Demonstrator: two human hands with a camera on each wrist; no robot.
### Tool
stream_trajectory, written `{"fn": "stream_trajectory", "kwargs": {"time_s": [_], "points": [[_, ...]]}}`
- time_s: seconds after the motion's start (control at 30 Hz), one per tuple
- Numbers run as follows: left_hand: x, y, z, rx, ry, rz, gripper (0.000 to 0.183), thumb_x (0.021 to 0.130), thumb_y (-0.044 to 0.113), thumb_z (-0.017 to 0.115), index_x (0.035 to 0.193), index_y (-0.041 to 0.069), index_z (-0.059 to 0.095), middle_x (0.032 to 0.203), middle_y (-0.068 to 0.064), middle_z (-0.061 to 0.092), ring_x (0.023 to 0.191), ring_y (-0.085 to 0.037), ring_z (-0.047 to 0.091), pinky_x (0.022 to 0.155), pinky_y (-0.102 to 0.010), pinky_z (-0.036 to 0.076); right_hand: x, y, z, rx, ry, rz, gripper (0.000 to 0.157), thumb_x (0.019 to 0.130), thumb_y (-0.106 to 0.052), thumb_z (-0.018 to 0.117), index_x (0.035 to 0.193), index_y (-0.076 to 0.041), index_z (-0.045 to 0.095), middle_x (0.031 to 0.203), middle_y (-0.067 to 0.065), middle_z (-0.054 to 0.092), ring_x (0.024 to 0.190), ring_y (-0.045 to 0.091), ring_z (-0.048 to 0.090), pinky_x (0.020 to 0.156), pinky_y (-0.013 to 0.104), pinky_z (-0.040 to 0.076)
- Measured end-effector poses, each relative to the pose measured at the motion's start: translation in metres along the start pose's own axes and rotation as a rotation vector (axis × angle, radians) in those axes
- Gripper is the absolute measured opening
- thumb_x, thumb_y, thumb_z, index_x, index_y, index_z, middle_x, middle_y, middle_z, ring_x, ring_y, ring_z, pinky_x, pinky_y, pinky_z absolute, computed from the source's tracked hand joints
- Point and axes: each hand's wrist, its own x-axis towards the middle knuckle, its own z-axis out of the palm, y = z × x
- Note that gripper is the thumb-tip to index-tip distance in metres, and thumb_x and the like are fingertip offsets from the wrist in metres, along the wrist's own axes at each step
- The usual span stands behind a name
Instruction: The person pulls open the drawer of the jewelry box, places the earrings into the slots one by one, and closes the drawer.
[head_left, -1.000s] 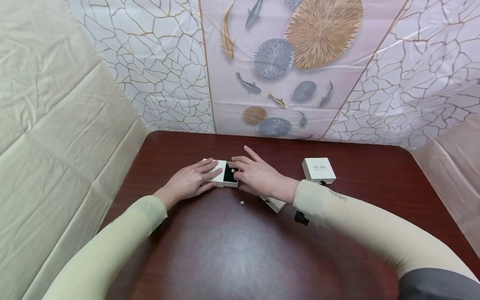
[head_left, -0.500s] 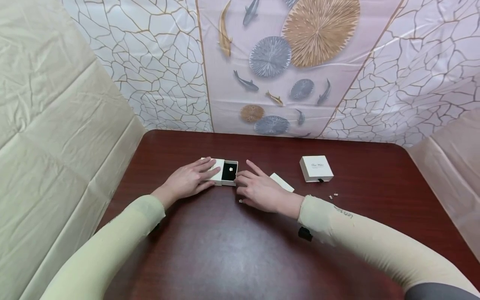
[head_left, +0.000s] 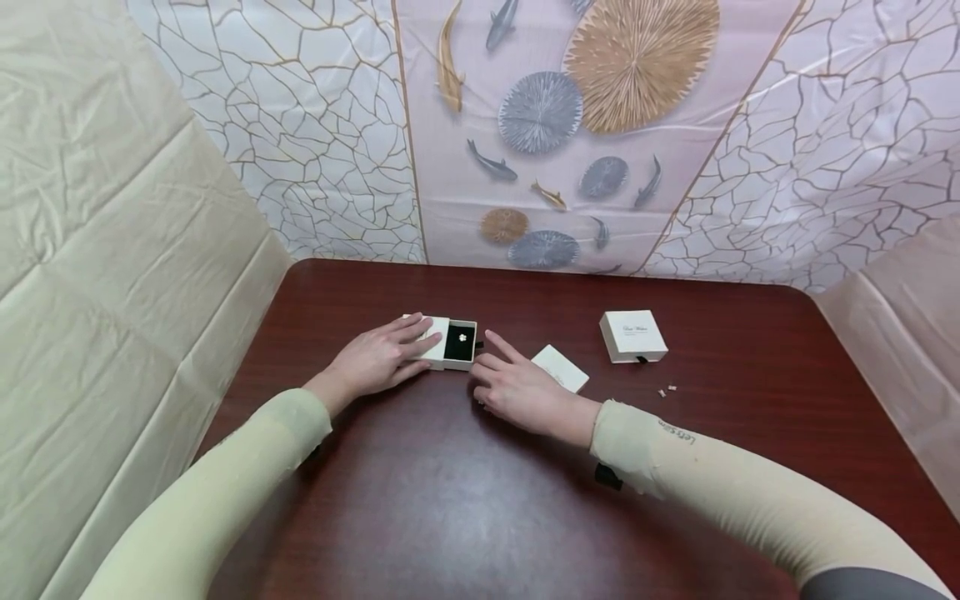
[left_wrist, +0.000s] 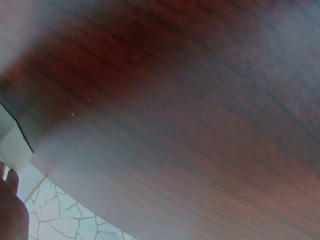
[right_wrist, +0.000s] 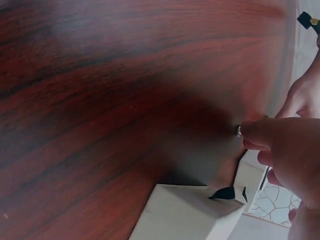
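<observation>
In the head view, my left hand [head_left: 380,355] steadies a small white jewelry box [head_left: 437,343], fingers across its sleeve and thumb along its near side. The box's drawer is partly slid out to the right. A flower-shaped stud earring [head_left: 462,337] sits on the drawer's black lining [head_left: 456,350]. My right hand [head_left: 517,386] is low over the table just right of the drawer. The right wrist view shows another stud earring [right_wrist: 238,130] at its thumb tip, pinched between the fingers. The left wrist view catches only part of a hand [left_wrist: 11,210] at its edge.
A second white box lid [head_left: 564,372] lies tilted on the table behind my right hand. Farther right stands a closed white box [head_left: 633,336] with a black tab. Two tiny pale pieces [head_left: 667,390] lie in front of it. Patterned cloth [head_left: 540,167] hangs behind the table.
My right hand has drawn back from the drawer and come down over the earring on the table. The earring in the drawer is uncovered. My left hand keeps its place.
</observation>
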Motion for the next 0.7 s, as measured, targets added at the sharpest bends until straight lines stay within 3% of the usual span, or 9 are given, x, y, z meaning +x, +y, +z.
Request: {"fn": "stream_trajectory", "kwargs": {"time_s": [0.2, 0.37, 0.57, 0.7], "points": [[0.0007, -0.0012, 0.0024, 0.007, 0.012, 0.007, 0.053, 0.103, 0.032, 0.073, 0.15, 0.01, 0.064, 0.154, -0.02, 0.058, 0.145, -0.039, 0.054, 0.121, -0.048, 0.044, -0.0002, -0.0019, 0.0044, -0.055, 0.019, -0.037, 0.001, 0.091, -0.017, 0.078, 0.091, -0.018, 0.078, 0.108, 0.002, 0.066, 0.115, 0.025, 0.062, 0.128, 0.06, 0.029], [0.0012, -0.0002, 0.0004, 0.01, 0.004, 0.001, 0.053, 0.103, 0.033, 0.073, 0.15, 0.01, 0.064, 0.154, -0.02, 0.058, 0.145, -0.039, 0.053, 0.121, -0.048, 0.044, -0.0013, -0.0029, 0.0057, -0.048, 0.023, -0.049, 0.008, 0.096, -0.013, 0.072, 0.091, -0.018, 0.077, 0.108, 0.003, 0.066, 0.115, 0.025, 0.062, 0.129, 0.059, 0.028], [0.0011, 0.0011, -0.0017, 0.005, -0.013, -0.002, 0.053, 0.104, 0.033, 0.072, 0.151, 0.01, 0.063, 0.155, -0.02, 0.057, 0.146, -0.039, 0.053, 0.122, -0.048, 0.043, -0.0033, -0.0041, 0.0052, -0.029, 0.021, -0.057, 0.002, 0.094, -0.02, 0.076, 0.093, -0.018, 0.077, 0.109, 0.002, 0.067, 0.116, 0.025, 0.062, 0.128, 0.059, 0.03], [0.0009, 0.0019, -0.0027, 0.002, -0.015, -0.004, 0.053, 0.104, 0.033, 0.071, 0.151, 0.01, 0.063, 0.155, -0.02, 0.057, 0.146, -0.04, 0.053, 0.122, -0.049, 0.043, -0.0032, -0.0067, 0.003, 0.059, 0.032, -0.044, 0.005, 0.091, -0.022, 0.081, 0.092, -0.019, 0.077, 0.109, 0.001, 0.067, 0.117, 0.024, 0.062, 0.127, 0.058, 0.032]]}}
